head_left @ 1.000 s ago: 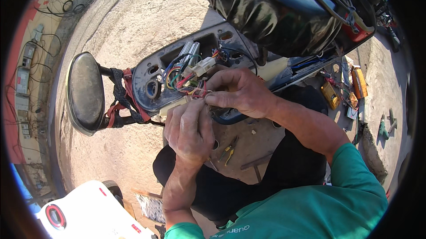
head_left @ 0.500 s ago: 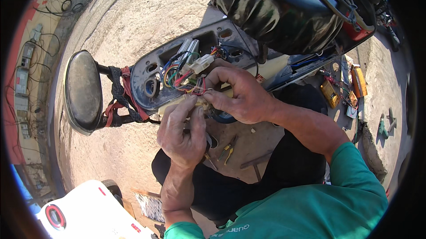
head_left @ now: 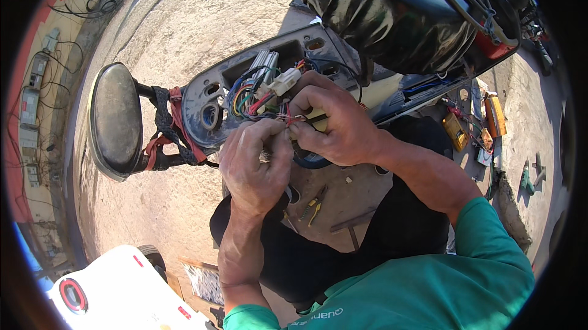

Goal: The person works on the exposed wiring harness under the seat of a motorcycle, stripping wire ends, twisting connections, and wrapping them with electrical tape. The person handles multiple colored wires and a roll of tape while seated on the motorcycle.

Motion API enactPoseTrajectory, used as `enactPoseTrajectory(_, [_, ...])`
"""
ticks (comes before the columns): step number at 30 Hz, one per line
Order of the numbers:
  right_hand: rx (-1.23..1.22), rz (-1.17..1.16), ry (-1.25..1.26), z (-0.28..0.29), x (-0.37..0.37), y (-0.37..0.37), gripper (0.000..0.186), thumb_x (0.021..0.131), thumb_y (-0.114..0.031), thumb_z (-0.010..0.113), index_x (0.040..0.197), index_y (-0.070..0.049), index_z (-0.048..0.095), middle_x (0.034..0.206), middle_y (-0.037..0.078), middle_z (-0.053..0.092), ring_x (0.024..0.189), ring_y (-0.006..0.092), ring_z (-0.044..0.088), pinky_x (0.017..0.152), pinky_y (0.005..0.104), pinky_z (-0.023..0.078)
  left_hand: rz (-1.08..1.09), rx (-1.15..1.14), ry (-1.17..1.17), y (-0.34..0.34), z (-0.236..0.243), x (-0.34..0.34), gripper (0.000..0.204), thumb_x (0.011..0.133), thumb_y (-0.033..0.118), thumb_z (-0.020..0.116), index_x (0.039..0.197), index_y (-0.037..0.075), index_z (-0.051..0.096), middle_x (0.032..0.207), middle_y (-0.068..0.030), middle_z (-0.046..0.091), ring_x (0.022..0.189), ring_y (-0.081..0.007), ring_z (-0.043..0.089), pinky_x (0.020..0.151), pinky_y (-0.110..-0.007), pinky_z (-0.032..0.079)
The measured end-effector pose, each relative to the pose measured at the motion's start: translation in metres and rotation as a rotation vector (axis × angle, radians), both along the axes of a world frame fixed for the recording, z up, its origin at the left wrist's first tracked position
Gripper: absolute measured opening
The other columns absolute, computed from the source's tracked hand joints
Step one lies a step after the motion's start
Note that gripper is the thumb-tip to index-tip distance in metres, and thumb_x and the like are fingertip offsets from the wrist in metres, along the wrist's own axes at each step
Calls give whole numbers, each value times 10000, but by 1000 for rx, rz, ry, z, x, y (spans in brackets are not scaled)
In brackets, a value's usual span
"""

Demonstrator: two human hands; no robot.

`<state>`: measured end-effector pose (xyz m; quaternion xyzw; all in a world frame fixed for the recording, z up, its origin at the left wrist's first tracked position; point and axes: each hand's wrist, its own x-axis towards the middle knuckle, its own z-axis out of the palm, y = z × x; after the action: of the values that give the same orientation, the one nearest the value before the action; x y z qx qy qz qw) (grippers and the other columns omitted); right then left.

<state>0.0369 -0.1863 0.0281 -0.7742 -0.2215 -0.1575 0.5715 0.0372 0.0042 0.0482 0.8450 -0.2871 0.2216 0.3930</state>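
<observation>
My left hand [head_left: 254, 165] and my right hand [head_left: 334, 123] meet over a bundle of coloured wires [head_left: 254, 98] that spills from the open dark housing [head_left: 211, 94] of a scooter. Both hands pinch thin red and white wire ends [head_left: 289, 120] between their fingertips. A white plug connector [head_left: 284, 81] and a grey ribbed box [head_left: 263, 62] sit in the housing just above my fingers. A black oval mirror [head_left: 115, 120] juts out to the left, its stem wrapped in black and red straps [head_left: 168, 125].
The shiny black scooter body [head_left: 392, 15] looms at the top. Small pliers with yellow-green handles [head_left: 312, 204] lie on a brown board [head_left: 343, 198] below my hands. Tools and an orange item [head_left: 493, 116] lie at right. A white vehicle part [head_left: 119, 290] sits bottom left on rough concrete ground [head_left: 153, 24].
Both hands stayed on the wires; my left hand moved up a little and closed in against my right hand at the wire ends.
</observation>
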Motion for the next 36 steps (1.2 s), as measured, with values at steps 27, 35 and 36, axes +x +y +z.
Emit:
enactPoseTrajectory(27, [-6, 17, 83, 7, -8, -1, 172, 844, -156, 794, 893, -15, 706, 952, 93, 654, 879, 238, 671, 782, 380, 525, 21, -63, -59, 4, -13, 4, 260, 733, -64, 740, 932, 74, 646, 785, -57, 642, 683, -237, 628, 622, -364, 502])
enactPoseTrajectory(35, [71, 85, 259, 6, -6, -7, 208, 844, -168, 802, 874, 8, 695, 893, 85, 657, 849, 169, 646, 750, 345, 504, 25, 46, -190, 0, -11, 6, 280, 734, -83, 726, 954, 64, 635, 805, -66, 652, 684, -231, 640, 629, -354, 514])
enactPoseTrajectory(36, [80, 88, 289, 7, -6, -6, 212, 846, -170, 802, 877, 11, 696, 892, 83, 656, 846, 163, 644, 745, 341, 503, 19, 67, -231, 0, -11, 8, 276, 740, -92, 721, 958, 55, 636, 815, -70, 658, 682, -218, 647, 631, -339, 523])
